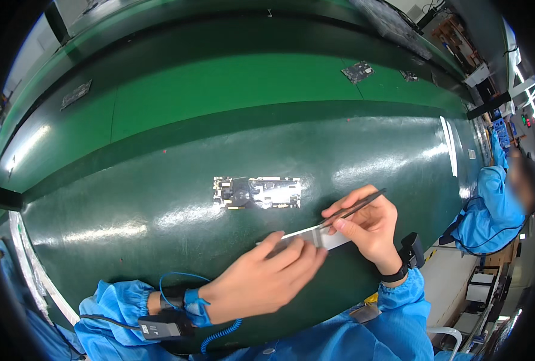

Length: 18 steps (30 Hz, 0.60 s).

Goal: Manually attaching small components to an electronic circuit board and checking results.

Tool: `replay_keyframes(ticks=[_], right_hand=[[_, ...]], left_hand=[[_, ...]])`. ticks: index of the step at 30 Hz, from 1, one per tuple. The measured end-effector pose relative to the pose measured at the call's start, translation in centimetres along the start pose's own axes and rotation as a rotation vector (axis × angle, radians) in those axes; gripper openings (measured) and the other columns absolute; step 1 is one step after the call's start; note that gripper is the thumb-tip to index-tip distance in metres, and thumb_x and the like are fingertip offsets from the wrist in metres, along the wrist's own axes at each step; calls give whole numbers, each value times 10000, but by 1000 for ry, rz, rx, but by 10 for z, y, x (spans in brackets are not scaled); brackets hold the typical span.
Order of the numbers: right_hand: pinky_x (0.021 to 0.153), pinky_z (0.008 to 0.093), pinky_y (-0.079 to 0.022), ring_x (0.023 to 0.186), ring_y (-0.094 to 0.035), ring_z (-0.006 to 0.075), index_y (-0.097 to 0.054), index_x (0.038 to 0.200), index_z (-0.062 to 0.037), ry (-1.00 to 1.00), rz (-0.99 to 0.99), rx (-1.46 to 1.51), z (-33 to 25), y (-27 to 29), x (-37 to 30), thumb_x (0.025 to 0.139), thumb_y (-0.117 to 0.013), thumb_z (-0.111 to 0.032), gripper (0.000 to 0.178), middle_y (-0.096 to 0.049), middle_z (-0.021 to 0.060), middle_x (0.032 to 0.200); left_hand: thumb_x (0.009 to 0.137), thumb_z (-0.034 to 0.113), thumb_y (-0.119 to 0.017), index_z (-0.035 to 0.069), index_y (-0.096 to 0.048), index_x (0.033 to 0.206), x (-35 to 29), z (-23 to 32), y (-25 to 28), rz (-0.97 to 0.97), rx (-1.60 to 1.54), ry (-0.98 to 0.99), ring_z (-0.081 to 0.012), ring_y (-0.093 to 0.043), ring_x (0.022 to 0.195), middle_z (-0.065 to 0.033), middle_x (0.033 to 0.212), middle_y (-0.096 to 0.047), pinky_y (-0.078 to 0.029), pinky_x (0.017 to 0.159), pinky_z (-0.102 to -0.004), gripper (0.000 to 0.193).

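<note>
My left hand (267,280) closes on a thin, flat strip (336,239), white and grey, its fingers covering much of it. Black tweezers (363,203) are pinched in my right hand (372,225), their tips at the strip's upper edge. Whether the tips grip part of the strip is too small to tell. Just beyond both hands, a long circuit board (256,192) with black and silvery areas lies flat on the dark green table (177,253). Neither hand touches the board.
On the brighter green surface beyond lie more circuit boards: one at far left (76,94), one at far right (357,71). White strips (449,146) lie near the table's right end. A blue coiled cord (221,335) hangs by my left wrist. Another person (490,207) sits at right.
</note>
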State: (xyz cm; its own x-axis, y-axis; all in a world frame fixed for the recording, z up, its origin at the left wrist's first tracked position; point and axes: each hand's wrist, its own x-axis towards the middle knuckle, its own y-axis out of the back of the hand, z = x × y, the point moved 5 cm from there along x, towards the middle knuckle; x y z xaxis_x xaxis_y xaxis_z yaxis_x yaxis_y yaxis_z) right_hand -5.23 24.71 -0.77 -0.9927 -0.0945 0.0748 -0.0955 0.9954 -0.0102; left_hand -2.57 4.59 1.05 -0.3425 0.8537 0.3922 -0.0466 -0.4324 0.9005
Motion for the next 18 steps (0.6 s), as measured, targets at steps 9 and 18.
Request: replay_keyframes(ticks=[9,18], right_hand=[[784,316,-634,947,-737,235,-535,1102,39,-79,25,7,3,-8,-3,877,-683,140,288,-718,215,1032],[783,297,-632,999,-740,252,-570,1073,20,-63,18,-93,0,-7,-1,854,-725,132,290,-729,181,1022]], left_hand=[[825,279,-714,-5,-612,1313,-10,-16,-1,-45,-67,74,-230,-586,1095,-91,1202,-609,-461,1022,-393,574],[820,291,-716,-15,-582,1349,-2,-18,-3,-65,-141,118,-244,-577,1101,-104,1212,-600,-450,1024,-382,626]])
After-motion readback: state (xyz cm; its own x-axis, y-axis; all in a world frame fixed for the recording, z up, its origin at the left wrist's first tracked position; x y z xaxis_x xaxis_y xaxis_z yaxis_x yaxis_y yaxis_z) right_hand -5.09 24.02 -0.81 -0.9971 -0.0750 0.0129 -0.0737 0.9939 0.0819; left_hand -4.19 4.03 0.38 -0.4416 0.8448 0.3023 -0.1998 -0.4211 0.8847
